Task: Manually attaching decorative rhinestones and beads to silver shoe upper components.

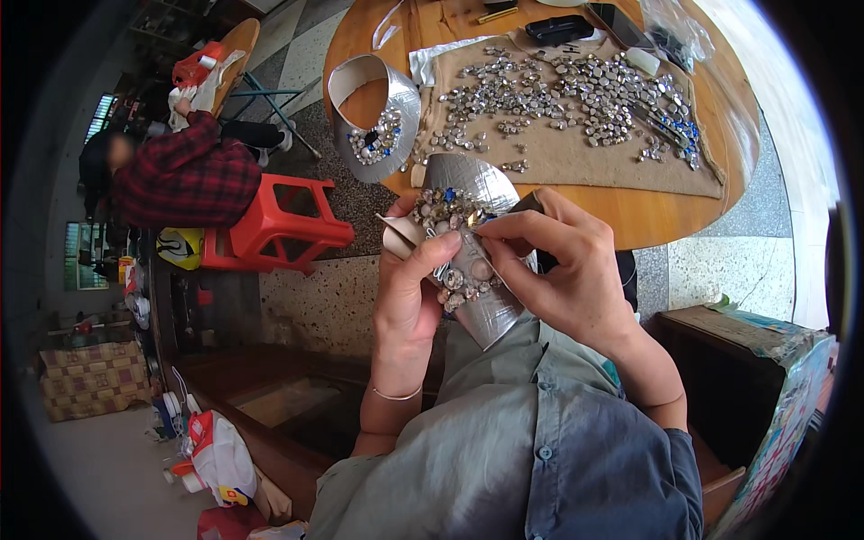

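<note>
A silver, quilted-looking collar-shaped piece is held over my lap, close to the table edge. Clusters of clear, pale, gold and blue gemstones cover part of its front. My left hand grips the piece from the left, with the thumb pressed across the stones. A bit of white cord shows by that thumb. My right hand pinches thumb and forefinger together at the right side of the stones. Whatever lies between those fingertips is too small to make out.
On the round wooden table, a brown cloth carries many loose gemstones. A second silver collar with stones stands left of it. Behind lie a black case and a phone. Another person sits at left on a red stool.
</note>
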`<action>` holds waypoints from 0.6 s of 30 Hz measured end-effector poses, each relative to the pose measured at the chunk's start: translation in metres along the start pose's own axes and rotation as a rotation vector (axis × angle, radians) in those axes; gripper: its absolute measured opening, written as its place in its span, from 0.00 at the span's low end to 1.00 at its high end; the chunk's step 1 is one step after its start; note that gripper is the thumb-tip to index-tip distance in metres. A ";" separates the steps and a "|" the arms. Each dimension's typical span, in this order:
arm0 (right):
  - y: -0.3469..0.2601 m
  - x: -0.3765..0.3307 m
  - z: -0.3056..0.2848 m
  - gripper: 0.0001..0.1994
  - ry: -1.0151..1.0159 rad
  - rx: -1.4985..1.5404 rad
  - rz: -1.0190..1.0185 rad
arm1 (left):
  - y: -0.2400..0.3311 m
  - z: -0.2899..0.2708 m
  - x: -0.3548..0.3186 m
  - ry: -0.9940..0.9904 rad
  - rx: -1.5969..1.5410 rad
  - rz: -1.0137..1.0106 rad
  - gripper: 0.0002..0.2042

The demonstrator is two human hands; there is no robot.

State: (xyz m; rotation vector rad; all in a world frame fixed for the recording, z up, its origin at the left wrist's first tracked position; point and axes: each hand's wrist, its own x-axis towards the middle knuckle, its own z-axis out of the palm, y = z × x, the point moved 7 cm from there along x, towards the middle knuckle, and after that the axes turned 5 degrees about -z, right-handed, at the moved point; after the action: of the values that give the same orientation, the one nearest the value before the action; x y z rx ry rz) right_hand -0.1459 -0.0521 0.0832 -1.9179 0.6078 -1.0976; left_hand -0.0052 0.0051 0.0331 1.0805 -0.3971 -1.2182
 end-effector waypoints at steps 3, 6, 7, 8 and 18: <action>0.000 0.000 0.000 0.08 0.020 -0.006 0.000 | 0.000 -0.001 0.001 -0.004 -0.024 0.000 0.27; 0.003 0.000 0.003 0.07 0.027 -0.010 -0.001 | 0.001 -0.003 0.001 0.012 0.027 0.068 0.28; 0.004 -0.001 0.004 0.06 0.031 -0.013 -0.002 | 0.003 -0.003 0.000 0.020 0.052 0.102 0.28; 0.006 -0.002 0.005 0.06 0.029 -0.013 -0.002 | 0.002 -0.002 -0.001 0.021 0.051 0.103 0.28; 0.014 -0.006 0.008 0.04 0.047 0.128 0.061 | 0.004 0.000 -0.003 0.026 0.047 0.130 0.26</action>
State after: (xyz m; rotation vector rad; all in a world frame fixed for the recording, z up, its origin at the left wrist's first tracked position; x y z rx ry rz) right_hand -0.1420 -0.0520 0.0670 -1.7576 0.6034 -1.1188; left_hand -0.0038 0.0080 0.0377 1.0930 -0.4710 -1.0838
